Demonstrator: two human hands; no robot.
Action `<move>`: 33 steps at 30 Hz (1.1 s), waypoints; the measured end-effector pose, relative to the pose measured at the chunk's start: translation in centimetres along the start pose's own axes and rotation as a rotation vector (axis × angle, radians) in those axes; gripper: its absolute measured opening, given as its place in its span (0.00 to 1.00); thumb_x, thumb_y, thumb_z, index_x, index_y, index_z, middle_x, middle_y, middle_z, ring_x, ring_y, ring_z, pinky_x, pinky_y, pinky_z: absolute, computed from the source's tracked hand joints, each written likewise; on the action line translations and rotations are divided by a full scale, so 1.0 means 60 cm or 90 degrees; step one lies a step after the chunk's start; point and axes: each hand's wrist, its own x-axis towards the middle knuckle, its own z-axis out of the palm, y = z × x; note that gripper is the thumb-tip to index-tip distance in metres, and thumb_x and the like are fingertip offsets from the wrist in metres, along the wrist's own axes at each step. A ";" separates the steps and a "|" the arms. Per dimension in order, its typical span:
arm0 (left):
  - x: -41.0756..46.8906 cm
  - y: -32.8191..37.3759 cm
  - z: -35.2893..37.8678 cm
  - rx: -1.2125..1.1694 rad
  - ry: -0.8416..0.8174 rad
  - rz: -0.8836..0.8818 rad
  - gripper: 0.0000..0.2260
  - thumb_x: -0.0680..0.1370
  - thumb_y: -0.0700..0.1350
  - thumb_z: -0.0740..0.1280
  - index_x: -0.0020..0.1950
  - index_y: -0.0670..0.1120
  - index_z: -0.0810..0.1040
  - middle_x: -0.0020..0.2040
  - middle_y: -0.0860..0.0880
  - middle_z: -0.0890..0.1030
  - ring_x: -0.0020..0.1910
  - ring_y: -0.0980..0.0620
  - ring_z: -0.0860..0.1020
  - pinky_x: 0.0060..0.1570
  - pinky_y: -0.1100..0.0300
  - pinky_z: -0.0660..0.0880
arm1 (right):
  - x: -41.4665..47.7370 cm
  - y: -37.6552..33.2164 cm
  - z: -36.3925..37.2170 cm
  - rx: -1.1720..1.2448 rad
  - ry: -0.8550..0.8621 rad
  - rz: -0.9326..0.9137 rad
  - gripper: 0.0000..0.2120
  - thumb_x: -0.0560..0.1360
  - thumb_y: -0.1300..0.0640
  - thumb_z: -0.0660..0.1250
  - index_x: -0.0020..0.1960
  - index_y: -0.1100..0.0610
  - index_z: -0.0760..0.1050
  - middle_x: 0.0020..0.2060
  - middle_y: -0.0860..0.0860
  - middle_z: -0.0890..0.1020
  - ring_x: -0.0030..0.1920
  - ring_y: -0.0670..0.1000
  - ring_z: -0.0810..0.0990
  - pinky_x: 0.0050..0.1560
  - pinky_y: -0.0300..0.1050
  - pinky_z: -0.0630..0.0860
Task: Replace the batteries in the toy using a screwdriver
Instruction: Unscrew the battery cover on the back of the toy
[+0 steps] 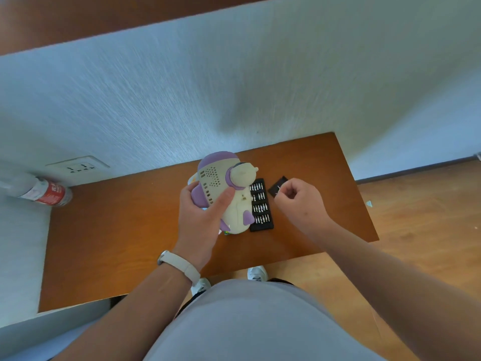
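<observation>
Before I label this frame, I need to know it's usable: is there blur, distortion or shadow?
Head view: blur streaks the wall; wide-angle bending skews the table edges; a soft shadow darkens the wall above the toy; the toy and bit tray look fairly sharp.

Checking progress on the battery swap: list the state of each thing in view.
Toy: gripped by left hand, grille side up.
Right hand: curled, apparently pinching a small bit.
Bit tray: open, flat on table, bits slotted.
Black piece: loose, beside tray.
Plastic bottle: lying on its side.
</observation>
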 end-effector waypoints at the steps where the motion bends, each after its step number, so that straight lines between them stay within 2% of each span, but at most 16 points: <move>1: -0.001 0.001 -0.002 -0.003 0.003 -0.003 0.27 0.64 0.56 0.77 0.59 0.58 0.70 0.46 0.67 0.81 0.49 0.67 0.81 0.37 0.68 0.79 | 0.017 0.029 0.000 -0.041 0.005 0.022 0.03 0.73 0.54 0.68 0.41 0.52 0.76 0.35 0.46 0.79 0.36 0.45 0.76 0.36 0.41 0.75; 5: 0.001 0.008 -0.007 -0.024 0.011 0.004 0.38 0.60 0.61 0.77 0.66 0.52 0.70 0.50 0.58 0.82 0.51 0.59 0.82 0.37 0.66 0.80 | 0.064 0.118 -0.007 -0.142 -0.009 0.095 0.04 0.75 0.54 0.68 0.44 0.54 0.76 0.39 0.50 0.80 0.41 0.50 0.79 0.43 0.47 0.79; 9: 0.000 0.012 -0.015 -0.026 0.014 0.002 0.41 0.59 0.63 0.76 0.69 0.50 0.69 0.56 0.51 0.80 0.55 0.50 0.80 0.38 0.65 0.80 | 0.081 0.157 -0.007 -0.229 -0.036 0.077 0.04 0.76 0.54 0.67 0.45 0.54 0.75 0.39 0.50 0.79 0.40 0.49 0.79 0.44 0.48 0.81; 15: 0.000 0.006 -0.016 -0.015 0.015 -0.015 0.40 0.61 0.60 0.74 0.70 0.49 0.68 0.56 0.51 0.79 0.56 0.48 0.80 0.38 0.64 0.81 | 0.092 0.169 0.006 -0.271 -0.053 0.045 0.04 0.80 0.57 0.62 0.48 0.54 0.74 0.40 0.50 0.79 0.38 0.47 0.77 0.34 0.38 0.70; 18: 0.002 0.006 -0.015 -0.010 0.013 -0.020 0.41 0.60 0.61 0.74 0.70 0.50 0.68 0.57 0.51 0.79 0.57 0.47 0.79 0.40 0.63 0.82 | 0.087 0.166 -0.001 -0.230 -0.046 0.061 0.03 0.80 0.56 0.62 0.48 0.51 0.74 0.39 0.48 0.79 0.37 0.45 0.78 0.33 0.36 0.70; 24: 0.007 0.012 -0.011 -0.036 -0.001 -0.020 0.38 0.62 0.59 0.75 0.69 0.49 0.68 0.57 0.50 0.80 0.57 0.47 0.80 0.40 0.62 0.82 | 0.055 0.104 -0.050 -0.122 0.015 0.024 0.04 0.79 0.55 0.65 0.46 0.47 0.74 0.39 0.44 0.79 0.41 0.45 0.78 0.39 0.33 0.72; 28: 0.006 0.028 0.002 -0.061 -0.025 -0.008 0.37 0.61 0.59 0.76 0.66 0.50 0.70 0.54 0.52 0.81 0.52 0.56 0.83 0.38 0.64 0.80 | 0.013 0.028 -0.087 -0.034 0.058 -0.024 0.05 0.78 0.52 0.65 0.44 0.44 0.74 0.38 0.42 0.79 0.41 0.44 0.79 0.40 0.33 0.76; 31: 0.000 0.042 0.015 -0.069 -0.059 0.006 0.37 0.61 0.58 0.77 0.66 0.50 0.70 0.54 0.53 0.82 0.52 0.56 0.83 0.38 0.63 0.80 | -0.024 -0.026 -0.091 0.086 -0.029 0.004 0.04 0.78 0.50 0.66 0.50 0.40 0.74 0.40 0.40 0.80 0.45 0.45 0.81 0.42 0.36 0.80; 33: -0.007 0.053 0.022 -0.067 -0.083 0.021 0.37 0.63 0.58 0.78 0.68 0.50 0.69 0.56 0.52 0.82 0.53 0.53 0.83 0.40 0.62 0.81 | -0.046 -0.059 -0.081 0.208 -0.141 0.042 0.11 0.77 0.50 0.68 0.56 0.38 0.72 0.46 0.39 0.80 0.50 0.43 0.81 0.45 0.36 0.80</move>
